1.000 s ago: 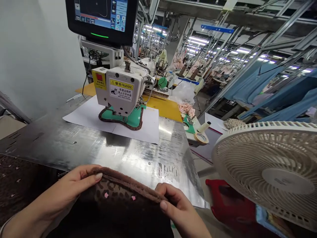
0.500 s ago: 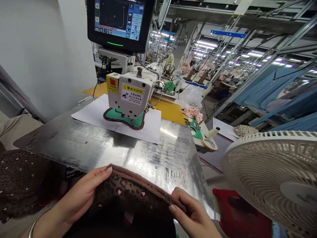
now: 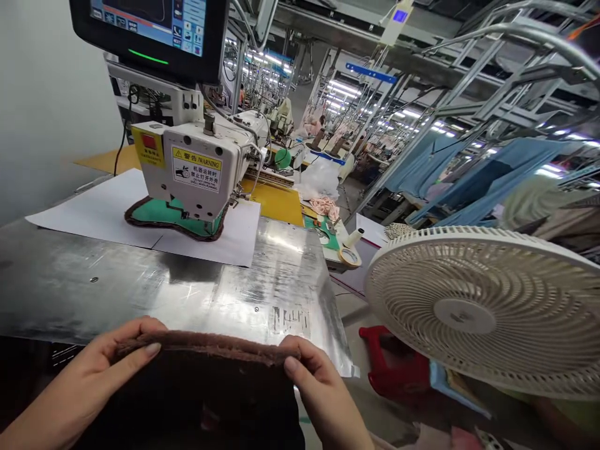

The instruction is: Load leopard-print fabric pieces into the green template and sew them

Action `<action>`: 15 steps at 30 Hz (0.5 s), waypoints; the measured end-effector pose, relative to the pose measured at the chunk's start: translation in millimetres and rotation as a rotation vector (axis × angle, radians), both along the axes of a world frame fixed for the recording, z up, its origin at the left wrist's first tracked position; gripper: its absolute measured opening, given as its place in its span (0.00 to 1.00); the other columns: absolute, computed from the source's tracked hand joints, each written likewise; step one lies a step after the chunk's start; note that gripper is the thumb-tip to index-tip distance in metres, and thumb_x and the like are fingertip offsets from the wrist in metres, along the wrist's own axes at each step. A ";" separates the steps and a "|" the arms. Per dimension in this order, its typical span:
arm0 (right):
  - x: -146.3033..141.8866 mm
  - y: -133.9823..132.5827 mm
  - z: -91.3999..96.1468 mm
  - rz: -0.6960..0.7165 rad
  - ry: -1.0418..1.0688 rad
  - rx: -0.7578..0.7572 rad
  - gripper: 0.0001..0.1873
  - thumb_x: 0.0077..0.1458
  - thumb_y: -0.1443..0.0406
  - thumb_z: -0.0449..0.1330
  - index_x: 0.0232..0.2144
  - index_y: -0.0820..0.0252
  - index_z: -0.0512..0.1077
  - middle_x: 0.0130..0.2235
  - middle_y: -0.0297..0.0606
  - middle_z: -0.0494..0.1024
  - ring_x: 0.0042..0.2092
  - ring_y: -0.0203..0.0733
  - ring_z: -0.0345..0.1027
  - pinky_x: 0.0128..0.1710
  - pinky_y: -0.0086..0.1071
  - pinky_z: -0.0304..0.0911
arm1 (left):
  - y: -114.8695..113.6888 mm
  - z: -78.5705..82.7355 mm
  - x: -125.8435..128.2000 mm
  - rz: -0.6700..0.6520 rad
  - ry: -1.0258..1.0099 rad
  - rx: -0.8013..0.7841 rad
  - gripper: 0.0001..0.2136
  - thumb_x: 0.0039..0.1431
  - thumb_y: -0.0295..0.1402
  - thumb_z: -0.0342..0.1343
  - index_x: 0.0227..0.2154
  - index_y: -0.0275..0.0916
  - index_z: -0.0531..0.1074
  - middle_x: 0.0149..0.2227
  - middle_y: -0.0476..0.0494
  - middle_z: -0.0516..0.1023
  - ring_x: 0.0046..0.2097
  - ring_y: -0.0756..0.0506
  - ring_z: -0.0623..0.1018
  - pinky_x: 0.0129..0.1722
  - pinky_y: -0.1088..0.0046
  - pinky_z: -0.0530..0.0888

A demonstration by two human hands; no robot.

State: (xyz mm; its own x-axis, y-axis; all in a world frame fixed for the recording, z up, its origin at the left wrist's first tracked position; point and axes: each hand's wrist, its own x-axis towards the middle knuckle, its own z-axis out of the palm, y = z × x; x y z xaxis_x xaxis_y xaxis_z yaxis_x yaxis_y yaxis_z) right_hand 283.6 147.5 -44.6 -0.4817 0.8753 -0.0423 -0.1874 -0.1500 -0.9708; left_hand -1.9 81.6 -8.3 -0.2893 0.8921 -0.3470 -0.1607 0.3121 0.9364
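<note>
A dark brown plush fabric piece (image 3: 220,347) is stretched between my two hands at the near edge of the metal table (image 3: 225,294). My left hand (image 3: 112,359) pinches its upper edge, thumb on the near side. At the other end of that edge, my right hand (image 3: 314,372) grips it between thumb and fingers. The two layers along the edge show as a fuzzy brown band, and the fabric's lower part hangs in shadow. Beyond stands a white sewing machine (image 3: 197,169), its head over a green template (image 3: 159,215) edged in brown plush on white sheeting (image 3: 94,206).
A control screen (image 3: 150,37) hangs above the machine. To the right are a white fan (image 3: 464,312), a red stool (image 3: 398,369), a tape roll (image 3: 349,257) and a thread cone (image 3: 354,237). Blue cloth (image 3: 487,178) hangs farther back.
My view has swung to the right. The fabric's edge now lies more level, and its leopard-print face with pink stars has turned out of sight. Both hands keep their hold.
</note>
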 end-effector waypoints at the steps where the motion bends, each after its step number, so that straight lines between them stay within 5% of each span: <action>1: -0.6 0.2 -2.3 0.000 0.007 -0.003 0.19 0.58 0.49 0.63 0.35 0.59 0.73 0.32 0.33 0.69 0.34 0.36 0.61 0.33 0.27 0.58 | -0.1 0.3 -1.8 -0.026 -0.003 0.003 0.21 0.44 0.49 0.69 0.38 0.44 0.74 0.33 0.52 0.81 0.36 0.40 0.81 0.36 0.72 0.79; 5: -7.1 -0.9 -7.2 -0.111 -0.008 0.006 0.16 0.62 0.51 0.59 0.35 0.57 0.68 0.29 0.30 0.67 0.30 0.34 0.59 0.31 0.26 0.56 | -1.3 -0.5 -5.7 -0.079 0.031 0.007 0.20 0.48 0.51 0.66 0.40 0.46 0.74 0.34 0.52 0.81 0.37 0.41 0.81 0.37 0.74 0.79; 10: -11.1 -1.6 -7.7 -0.357 -0.303 0.401 0.11 0.65 0.56 0.53 0.37 0.56 0.69 0.34 0.35 0.70 0.36 0.39 0.64 0.35 0.28 0.62 | -2.3 -2.2 -6.1 -0.093 0.036 -0.015 0.23 0.49 0.53 0.65 0.44 0.47 0.73 0.33 0.51 0.81 0.35 0.40 0.81 0.33 0.72 0.79; 15: -10.9 2.5 -8.5 -0.280 -0.226 0.114 0.18 0.60 0.51 0.61 0.43 0.57 0.73 0.39 0.38 0.76 0.40 0.43 0.69 0.40 0.32 0.66 | 2.7 -2.1 -12.4 -0.033 -0.070 -0.086 0.32 0.44 0.50 0.71 0.51 0.46 0.70 0.37 0.51 0.82 0.38 0.38 0.82 0.37 0.69 0.80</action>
State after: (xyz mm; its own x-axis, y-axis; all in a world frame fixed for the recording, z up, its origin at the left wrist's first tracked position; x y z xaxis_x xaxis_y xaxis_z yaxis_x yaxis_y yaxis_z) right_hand 272.7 150.0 -53.1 -0.2127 0.9770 -0.0145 0.0147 -0.0116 -0.9998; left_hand -14.3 84.3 -10.3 -0.2329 0.8669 -0.4407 -0.2130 0.3967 0.8929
